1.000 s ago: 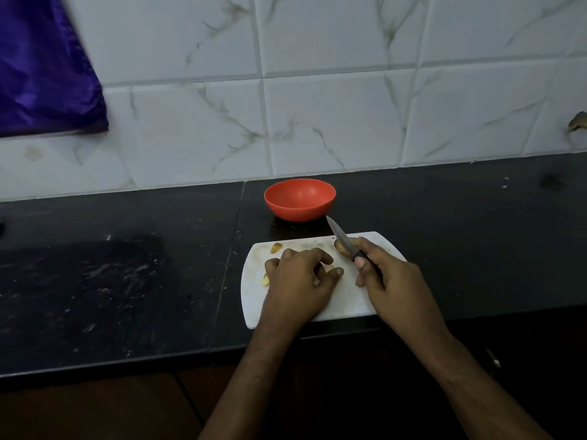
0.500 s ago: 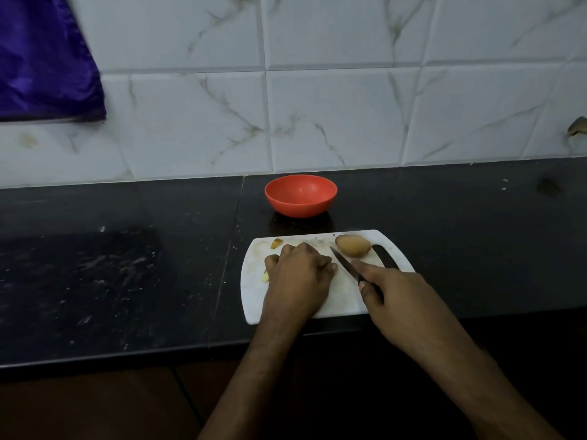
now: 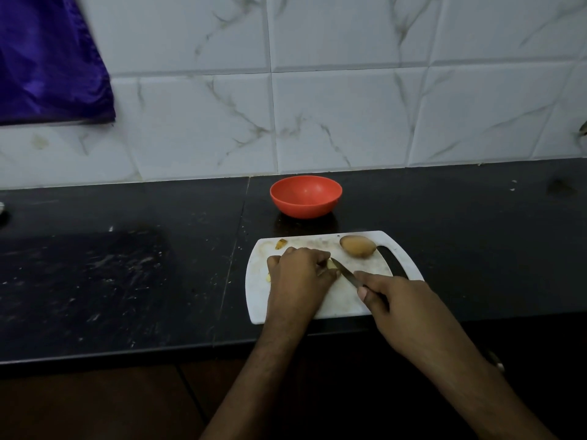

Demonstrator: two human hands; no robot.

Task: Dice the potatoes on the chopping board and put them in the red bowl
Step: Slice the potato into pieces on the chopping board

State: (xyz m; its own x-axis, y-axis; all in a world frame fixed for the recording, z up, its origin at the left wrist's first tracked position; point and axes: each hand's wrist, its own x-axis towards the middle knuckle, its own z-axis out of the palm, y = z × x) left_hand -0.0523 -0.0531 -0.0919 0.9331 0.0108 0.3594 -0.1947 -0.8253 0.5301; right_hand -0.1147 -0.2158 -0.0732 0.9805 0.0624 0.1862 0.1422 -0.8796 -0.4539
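Observation:
A white chopping board (image 3: 257, 300) lies at the front edge of a black counter. My left hand (image 3: 298, 277) lies curled over a pale potato piece (image 3: 331, 264) on the board and hides most of it. My right hand (image 3: 394, 300) grips a small knife (image 3: 344, 273) whose blade tip meets that piece beside my left fingers. A whole brown potato (image 3: 357, 246) rests at the board's far right corner. A small yellow scrap (image 3: 280, 243) lies at the far left of the board. The red bowl (image 3: 305, 195) stands behind the board, and it looks to have nothing in it.
The black counter (image 3: 127, 265) stretches left and right of the board. A marble-tiled wall (image 3: 349, 115) rises behind it. A purple cloth (image 3: 47, 58) hangs at the upper left. The board's handle slot (image 3: 392, 262) lies by my right hand.
The knife came down from near the whole potato to the piece under my left hand. My right hand drew back toward me, uncovering the whole potato.

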